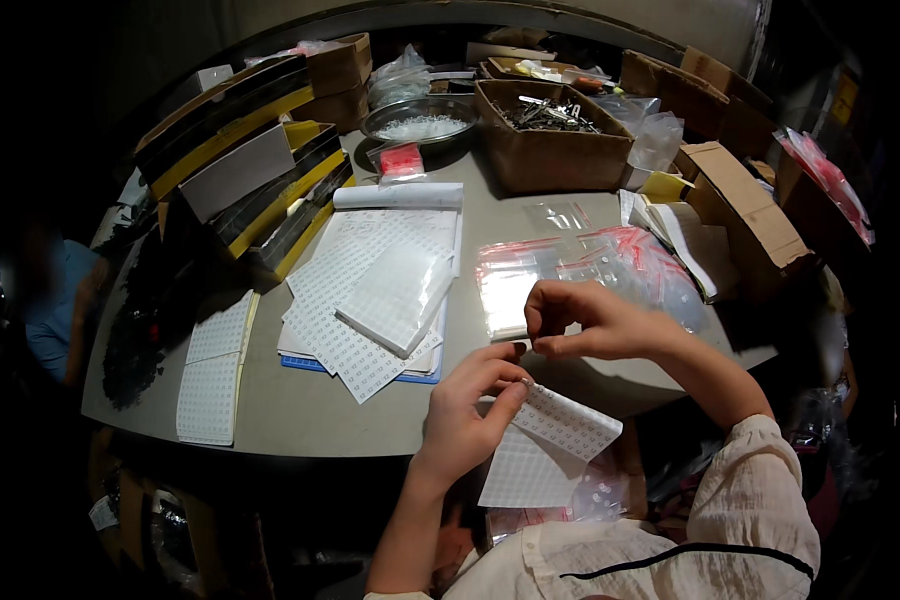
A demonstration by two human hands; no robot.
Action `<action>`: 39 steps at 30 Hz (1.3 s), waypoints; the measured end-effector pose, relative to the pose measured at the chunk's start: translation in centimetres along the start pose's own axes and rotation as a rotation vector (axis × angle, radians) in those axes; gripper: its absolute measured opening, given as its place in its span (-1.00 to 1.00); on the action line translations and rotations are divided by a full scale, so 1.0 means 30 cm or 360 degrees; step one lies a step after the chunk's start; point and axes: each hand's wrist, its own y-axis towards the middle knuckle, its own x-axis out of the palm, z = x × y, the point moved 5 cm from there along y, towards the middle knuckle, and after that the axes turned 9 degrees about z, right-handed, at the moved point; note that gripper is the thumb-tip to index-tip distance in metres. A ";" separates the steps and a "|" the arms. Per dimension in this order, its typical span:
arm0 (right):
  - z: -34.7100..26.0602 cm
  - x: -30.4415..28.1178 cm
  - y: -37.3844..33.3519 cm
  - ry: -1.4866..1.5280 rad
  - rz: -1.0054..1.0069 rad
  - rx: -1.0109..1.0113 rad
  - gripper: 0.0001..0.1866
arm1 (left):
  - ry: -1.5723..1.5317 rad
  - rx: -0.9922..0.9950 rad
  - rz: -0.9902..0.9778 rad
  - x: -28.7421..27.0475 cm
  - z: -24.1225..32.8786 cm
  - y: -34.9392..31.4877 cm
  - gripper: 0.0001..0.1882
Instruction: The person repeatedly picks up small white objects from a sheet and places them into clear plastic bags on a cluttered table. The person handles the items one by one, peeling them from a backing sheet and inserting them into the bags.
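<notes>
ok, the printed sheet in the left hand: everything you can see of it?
The printed sheet is white and paper-like, with rows of small dark marks. It looks bent, an upper flap over a paler lower part; fold or second sheet, I can't tell. The left hand pinches its upper end between thumb and fingers. It hangs slanting in front of the table, by a clear plastic bag.

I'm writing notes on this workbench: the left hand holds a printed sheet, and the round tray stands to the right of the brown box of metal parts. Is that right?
One slip: in the head view, the round tray stands to the left of the brown box of metal parts. The left hand does hold a printed sheet.
</notes>
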 end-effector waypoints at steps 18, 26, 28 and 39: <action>0.162 -0.209 0.003 -0.1424 0.0130 0.0043 -0.72 | 0.0146 -0.0290 0.0282 -0.016 0.001 -0.013 -0.86; 0.188 -0.331 -0.017 -0.1925 0.0544 0.0074 -0.63 | 0.0201 -0.0310 0.0470 -0.022 -0.015 -0.016 -0.84; 0.100 -0.282 -0.004 -0.1591 0.0547 0.0080 -0.66 | 0.0245 -0.0324 0.0478 -0.027 -0.011 -0.017 -0.84; -0.134 0.095 -0.022 -0.0662 0.0016 -0.0288 -0.78 | 0.0139 -0.0442 0.0412 -0.023 -0.034 -0.022 -0.84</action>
